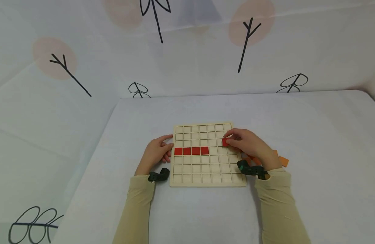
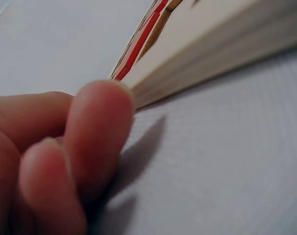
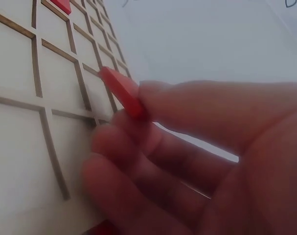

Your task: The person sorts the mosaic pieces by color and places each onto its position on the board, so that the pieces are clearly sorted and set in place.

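Pinching a red tile [image 1: 225, 142] between thumb and fingertips, your right hand [image 1: 246, 144] sits right of centre in the head view, over the right side of the grid board [image 1: 208, 185]. Probably held by its edges so the tile's face stays free. In the right wrist view the tile is tilted, thin side showing; that side runs upper left to lower right, far end pointing up-left. Its face looks square from the head, so no real long axis there; can't tell if a corner touches the board.

Your left hand [image 1: 157, 150] has loosely bent fingers, nothing held, fingertips at the board's left edge, likely to keep it from sliding.

Further out: a row of four red tiles [image 1: 195, 150] lies flat in the grid, starting from its left side; the row's long axis runs left to right, seemingly lined up by the cells. Orange tiles [image 1: 284, 161] lie loose right of the board, partly hidden by your right arm, presumably within easy reach. White cloth [image 1: 327, 176] underneath everything.
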Motion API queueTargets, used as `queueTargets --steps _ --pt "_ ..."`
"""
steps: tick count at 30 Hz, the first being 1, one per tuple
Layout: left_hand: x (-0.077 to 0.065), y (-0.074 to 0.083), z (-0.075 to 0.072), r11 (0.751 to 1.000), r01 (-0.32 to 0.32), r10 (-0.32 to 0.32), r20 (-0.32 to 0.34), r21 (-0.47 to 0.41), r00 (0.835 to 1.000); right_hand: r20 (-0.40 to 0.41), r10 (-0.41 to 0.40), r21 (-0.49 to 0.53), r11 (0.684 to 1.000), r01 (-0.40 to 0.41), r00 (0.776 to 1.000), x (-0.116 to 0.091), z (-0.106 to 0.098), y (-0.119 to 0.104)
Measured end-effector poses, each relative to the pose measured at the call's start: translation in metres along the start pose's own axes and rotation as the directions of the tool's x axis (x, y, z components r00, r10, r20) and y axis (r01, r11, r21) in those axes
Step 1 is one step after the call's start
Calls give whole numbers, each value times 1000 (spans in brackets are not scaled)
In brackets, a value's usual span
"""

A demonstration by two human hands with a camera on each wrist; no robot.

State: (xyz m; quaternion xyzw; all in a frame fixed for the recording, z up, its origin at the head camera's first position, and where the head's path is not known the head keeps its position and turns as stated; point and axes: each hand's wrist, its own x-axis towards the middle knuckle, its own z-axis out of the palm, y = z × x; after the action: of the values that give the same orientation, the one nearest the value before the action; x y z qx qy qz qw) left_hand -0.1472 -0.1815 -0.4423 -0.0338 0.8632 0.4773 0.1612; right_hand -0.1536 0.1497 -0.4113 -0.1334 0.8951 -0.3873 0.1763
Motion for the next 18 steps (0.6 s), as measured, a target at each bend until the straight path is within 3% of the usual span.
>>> queueTargets --steps 8,18 --pt "0 0 0 1000 8 -8 -1 -2 1000 81 8 57 998 -13 997 3 6 -7" --pt "0 0 0 1000 10 -10 -1 4 1000 74 -15 -14 1000 16 997 5 12 -12"
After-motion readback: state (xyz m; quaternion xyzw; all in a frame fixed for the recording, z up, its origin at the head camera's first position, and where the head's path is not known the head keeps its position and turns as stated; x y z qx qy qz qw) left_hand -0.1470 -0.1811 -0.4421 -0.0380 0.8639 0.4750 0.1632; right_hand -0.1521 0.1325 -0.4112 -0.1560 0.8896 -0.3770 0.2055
